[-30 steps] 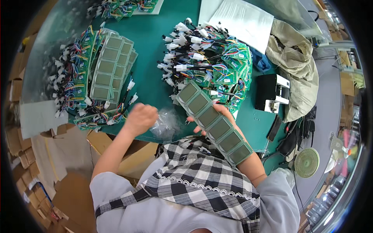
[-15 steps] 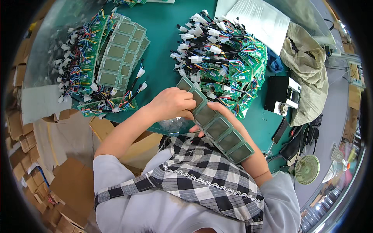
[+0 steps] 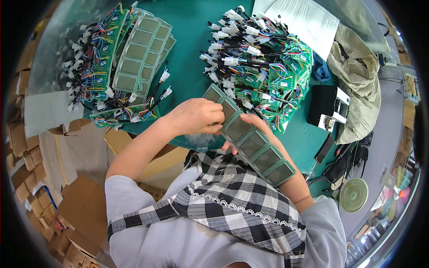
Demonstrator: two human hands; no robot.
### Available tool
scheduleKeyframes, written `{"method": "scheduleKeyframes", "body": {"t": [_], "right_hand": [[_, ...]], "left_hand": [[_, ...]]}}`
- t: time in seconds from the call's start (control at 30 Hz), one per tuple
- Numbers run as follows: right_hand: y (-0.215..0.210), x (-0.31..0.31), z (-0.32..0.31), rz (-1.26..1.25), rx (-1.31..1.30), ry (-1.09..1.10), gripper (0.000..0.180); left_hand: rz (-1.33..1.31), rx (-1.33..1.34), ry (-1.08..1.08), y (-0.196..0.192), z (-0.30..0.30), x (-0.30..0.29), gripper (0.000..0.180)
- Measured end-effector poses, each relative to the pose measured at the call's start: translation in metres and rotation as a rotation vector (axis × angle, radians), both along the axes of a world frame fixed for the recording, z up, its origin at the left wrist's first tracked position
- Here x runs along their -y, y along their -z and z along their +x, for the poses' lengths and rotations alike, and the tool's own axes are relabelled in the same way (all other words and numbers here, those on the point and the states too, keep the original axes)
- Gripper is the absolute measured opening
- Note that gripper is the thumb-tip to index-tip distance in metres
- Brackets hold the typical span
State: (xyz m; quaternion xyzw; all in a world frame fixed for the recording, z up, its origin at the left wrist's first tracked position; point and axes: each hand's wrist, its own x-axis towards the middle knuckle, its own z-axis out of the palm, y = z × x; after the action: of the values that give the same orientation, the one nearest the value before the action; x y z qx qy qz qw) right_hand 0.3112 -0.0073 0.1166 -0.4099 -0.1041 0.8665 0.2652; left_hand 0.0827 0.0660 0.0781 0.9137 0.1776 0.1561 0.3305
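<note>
A strip of several square grey display panels in green frames point(image 3: 252, 145) lies slantwise across my right forearm. My right hand point(image 3: 255, 122) is closed round it from beneath, its thumb at the far side and fingertips showing at the near edge. Against the strip's upper left edge, my left hand point(image 3: 199, 117) is closed, fingers curled in a pinch; what lies between them is hidden. Beyond the strip is a heap of green circuit boards point(image 3: 286, 82) with coloured wires and white connectors point(image 3: 230, 61). At the left, similar display strips point(image 3: 135, 52) lie stacked beside wired circuit boards point(image 3: 105, 58).
Crumpled clear plastic point(image 3: 199, 142) lies at the green table's near edge. To the right are a black-and-white device point(image 3: 328, 107), a beige cloth bag point(image 3: 357, 85) and a small green fan point(image 3: 353, 195). White foam sheets point(image 3: 308, 22) lie behind; cardboard boxes point(image 3: 82, 203) stand lower left.
The view has shifted slightly. Both hands keep nearly the same place on the display strip, which tilts a little differently.
</note>
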Motion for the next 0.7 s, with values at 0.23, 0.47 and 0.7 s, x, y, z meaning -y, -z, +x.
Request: {"method": "scheduleKeyframes", "body": {"t": [0.23, 0.47, 0.7], "right_hand": [[0.000, 0.004, -0.001, -0.029, -0.062, 0.062, 0.051], [0.008, 0.007, 0.001, -0.009, -0.051, 0.016, 0.052], [0.005, 0.009, 0.002, -0.005, -0.033, 0.027, 0.054]], "left_hand": [[0.019, 0.015, 0.028, 0.000, 0.002, 0.001, 0.018], [-0.019, -0.011, 0.050, 0.000, 0.003, 0.000, 0.017], [-0.016, 0.064, 0.022, 0.010, 0.004, 0.004, 0.016]]}}
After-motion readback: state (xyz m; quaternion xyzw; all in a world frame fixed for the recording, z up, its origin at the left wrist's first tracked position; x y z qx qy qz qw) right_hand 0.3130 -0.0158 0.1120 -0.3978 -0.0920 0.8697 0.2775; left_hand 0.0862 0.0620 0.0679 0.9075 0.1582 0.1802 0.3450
